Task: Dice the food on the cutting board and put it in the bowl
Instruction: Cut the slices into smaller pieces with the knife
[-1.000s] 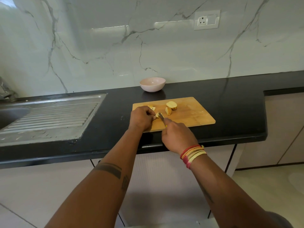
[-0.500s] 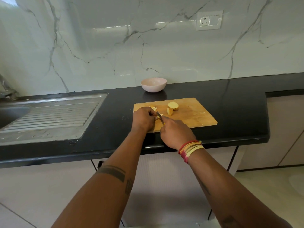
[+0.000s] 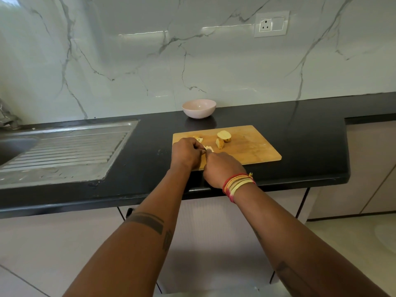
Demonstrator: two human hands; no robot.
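A wooden cutting board (image 3: 252,146) lies on the black counter. On it sit two larger potato chunks (image 3: 224,137) and small cut bits (image 3: 198,139) near its left end. My left hand (image 3: 186,153) curls over a pale potato piece (image 3: 210,148) and holds it on the board. My right hand (image 3: 222,169) grips a knife; only a sliver of its blade (image 3: 205,150) shows between the hands. The pink bowl (image 3: 199,108) stands behind the board by the wall and looks empty.
A steel sink with a ribbed drainboard (image 3: 64,151) takes up the left of the black counter (image 3: 310,133). The marble wall carries a socket (image 3: 271,24). The counter edge runs just under my wrists, with cabinets below.
My right hand slid left, closer to my left hand, and the knife blade is now nearly hidden between them. The potato chunks and bowl stay in place.
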